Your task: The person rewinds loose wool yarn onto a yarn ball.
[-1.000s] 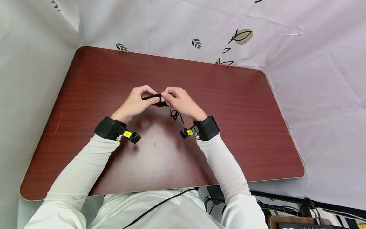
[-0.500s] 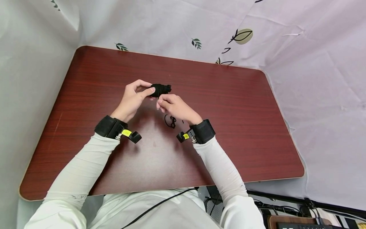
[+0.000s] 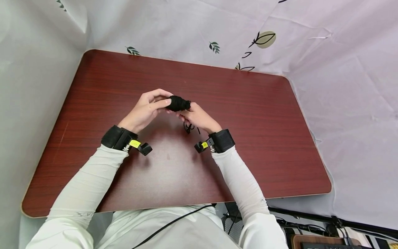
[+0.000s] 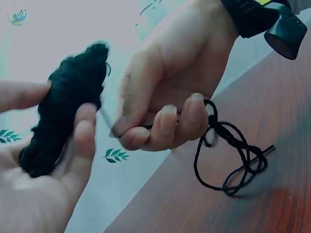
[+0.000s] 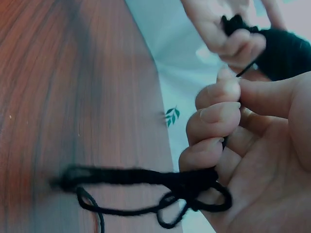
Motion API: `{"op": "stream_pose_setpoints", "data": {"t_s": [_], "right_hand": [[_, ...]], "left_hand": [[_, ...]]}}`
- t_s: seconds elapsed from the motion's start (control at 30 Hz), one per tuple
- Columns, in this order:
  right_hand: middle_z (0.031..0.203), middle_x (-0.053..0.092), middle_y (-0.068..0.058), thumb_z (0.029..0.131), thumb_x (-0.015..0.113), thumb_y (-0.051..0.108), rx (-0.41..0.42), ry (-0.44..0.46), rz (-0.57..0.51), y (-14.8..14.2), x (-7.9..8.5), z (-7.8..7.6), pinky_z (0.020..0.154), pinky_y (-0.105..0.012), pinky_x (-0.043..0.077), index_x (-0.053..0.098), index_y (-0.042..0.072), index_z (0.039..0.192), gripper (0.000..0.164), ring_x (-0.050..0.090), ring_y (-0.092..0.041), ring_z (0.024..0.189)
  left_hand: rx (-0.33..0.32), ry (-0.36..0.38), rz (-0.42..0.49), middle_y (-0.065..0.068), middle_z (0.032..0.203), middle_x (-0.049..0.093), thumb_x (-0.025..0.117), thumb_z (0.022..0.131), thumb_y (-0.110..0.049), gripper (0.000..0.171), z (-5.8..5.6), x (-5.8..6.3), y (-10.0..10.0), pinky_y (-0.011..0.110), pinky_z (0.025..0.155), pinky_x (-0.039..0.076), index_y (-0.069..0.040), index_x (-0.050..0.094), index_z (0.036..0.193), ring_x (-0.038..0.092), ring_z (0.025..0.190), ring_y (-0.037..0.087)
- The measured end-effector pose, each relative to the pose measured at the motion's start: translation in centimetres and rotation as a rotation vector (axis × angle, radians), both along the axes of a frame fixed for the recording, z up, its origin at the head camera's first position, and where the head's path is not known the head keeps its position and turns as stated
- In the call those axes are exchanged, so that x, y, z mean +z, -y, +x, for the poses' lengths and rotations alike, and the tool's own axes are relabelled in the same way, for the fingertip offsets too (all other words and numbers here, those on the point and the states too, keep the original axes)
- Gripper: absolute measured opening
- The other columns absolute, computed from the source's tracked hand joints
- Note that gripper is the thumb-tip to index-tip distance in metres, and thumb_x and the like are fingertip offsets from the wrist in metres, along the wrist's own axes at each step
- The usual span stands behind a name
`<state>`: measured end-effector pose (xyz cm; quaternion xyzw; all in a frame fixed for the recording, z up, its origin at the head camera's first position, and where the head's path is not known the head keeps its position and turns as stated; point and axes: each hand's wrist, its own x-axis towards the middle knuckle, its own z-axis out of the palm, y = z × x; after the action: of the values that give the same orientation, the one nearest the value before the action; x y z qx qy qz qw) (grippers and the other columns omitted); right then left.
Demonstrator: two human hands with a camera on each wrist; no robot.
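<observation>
A wound bundle of black yarn (image 3: 178,103) is held above the table in my left hand (image 3: 144,109), thumb on the near side and fingers around the far side. My right hand (image 3: 200,117) is close by the bundle's right end, partly behind it in the head view. Its thumb and index finger pinch a black strand running taut to the bundle, clear in the right wrist view. The strand passes through the curled fingers, and a knotted tangle of loose loops (image 4: 226,133) hangs below that hand. In the right wrist view the bundle (image 5: 284,53) is partly cut off.
Both hands are over the middle of a reddish-brown wooden table (image 3: 248,138). White curtains (image 3: 186,31) with leaf prints enclose its back and sides. Each wrist wears a black strap with a small camera; the right strap (image 3: 223,140) lies near the dangling loops.
The bundle first rose, then came slightly down and right in my left hand. My right hand went from the bundle's right end to below it, then back up beside and under that end.
</observation>
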<state>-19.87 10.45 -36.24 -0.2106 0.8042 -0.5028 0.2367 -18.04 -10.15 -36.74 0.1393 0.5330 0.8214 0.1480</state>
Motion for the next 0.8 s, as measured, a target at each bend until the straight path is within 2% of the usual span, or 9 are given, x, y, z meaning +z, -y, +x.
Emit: {"op": "stream_pose_setpoints", "data": {"t_s": [0.13, 0.2, 0.23, 0.37, 0.43, 0.47, 0.6, 0.8], "right_hand": [[0.073, 0.047, -0.008, 0.102, 0.048, 0.017, -0.036, -0.015, -0.036, -0.4, 0.3, -0.4, 0.06, -0.027, 0.036, 0.058, 0.002, 0.086, 0.024, 0.041, -0.018, 0.065], [0.07, 0.045, -0.004, 0.103, 0.048, 0.022, -0.048, -0.035, -0.037, -0.5, 0.7, -0.5, 0.063, -0.026, 0.034, 0.055, 0.006, 0.082, 0.027, 0.051, -0.009, 0.075], [0.068, 0.042, -0.002, 0.102, 0.049, 0.025, -0.054, -0.05, -0.03, -0.6, 0.9, -0.5, 0.063, -0.026, 0.033, 0.053, 0.006, 0.079, 0.03, 0.049, -0.008, 0.075], [0.064, 0.034, 0.001, 0.102, 0.049, 0.035, -0.094, -0.089, 0.013, -0.9, 1.6, -0.5, 0.059, -0.026, 0.029, 0.05, 0.008, 0.074, 0.039, 0.044, -0.007, 0.067], [0.065, 0.033, 0.001, 0.101, 0.05, 0.038, -0.109, -0.097, 0.026, -0.9, 2.0, -0.4, 0.057, -0.026, 0.028, 0.054, 0.008, 0.076, 0.039, 0.031, -0.016, 0.059], [0.066, 0.035, 0.0, 0.101, 0.05, 0.038, -0.113, -0.099, 0.03, -0.9, 2.1, -0.3, 0.056, -0.026, 0.028, 0.055, 0.008, 0.077, 0.039, 0.031, -0.016, 0.058], [0.065, 0.037, 0.001, 0.101, 0.05, 0.036, -0.107, -0.108, 0.063, -0.6, 2.9, 0.1, 0.057, -0.025, 0.03, 0.061, 0.008, 0.084, 0.034, 0.032, -0.015, 0.059], [0.067, 0.041, 0.001, 0.104, 0.046, 0.026, -0.072, -0.145, 0.136, 0.2, 3.6, 1.0, 0.057, -0.024, 0.034, 0.063, 0.012, 0.09, 0.026, 0.037, -0.013, 0.061]], "left_hand": [[-0.068, -0.02, -0.058, 0.01, 0.111, 0.059, 0.064, 0.093, -0.009, 0.02, 0.1, 0.0, -0.1, 0.027, 0.076, 0.054, -0.003, 0.063, 0.112, 0.06, 0.086, 0.019], [-0.075, -0.03, -0.102, 0.01, 0.113, 0.059, 0.064, 0.092, -0.009, 0.021, 0.1, 0.0, -0.2, 0.027, 0.075, 0.054, -0.002, 0.063, 0.112, 0.061, 0.088, 0.018], [-0.071, -0.039, -0.141, 0.01, 0.114, 0.06, 0.064, 0.092, -0.01, 0.022, 0.2, 0.1, -0.2, 0.027, 0.075, 0.054, -0.003, 0.063, 0.113, 0.061, 0.089, 0.018], [-0.011, -0.079, -0.34, 0.007, 0.111, 0.065, 0.068, 0.091, -0.014, 0.024, 0.1, 0.0, -0.4, 0.034, 0.077, 0.056, -0.005, 0.064, 0.112, 0.066, 0.086, 0.019], [0.02, -0.084, -0.432, 0.006, 0.107, 0.067, 0.068, 0.09, -0.016, 0.024, 0.0, -0.1, -0.5, 0.038, 0.079, 0.056, -0.007, 0.065, 0.112, 0.068, 0.083, 0.019], [0.034, -0.082, -0.463, 0.006, 0.106, 0.068, 0.068, 0.09, -0.016, 0.024, 0.0, -0.2, -0.5, 0.038, 0.078, 0.057, -0.007, 0.065, 0.112, 0.068, 0.082, 0.02], [0.075, -0.072, -0.539, 0.007, 0.106, 0.069, 0.069, 0.09, -0.017, 0.024, -0.1, -0.4, -0.6, 0.032, 0.073, 0.057, -0.007, 0.064, 0.112, 0.069, 0.082, 0.019], [0.142, -0.057, -0.594, 0.008, 0.105, 0.07, 0.07, 0.089, -0.023, 0.025, -0.1, -0.4, -0.7, 0.03, 0.072, 0.057, -0.01, 0.063, 0.11, 0.07, 0.081, 0.021]]}}
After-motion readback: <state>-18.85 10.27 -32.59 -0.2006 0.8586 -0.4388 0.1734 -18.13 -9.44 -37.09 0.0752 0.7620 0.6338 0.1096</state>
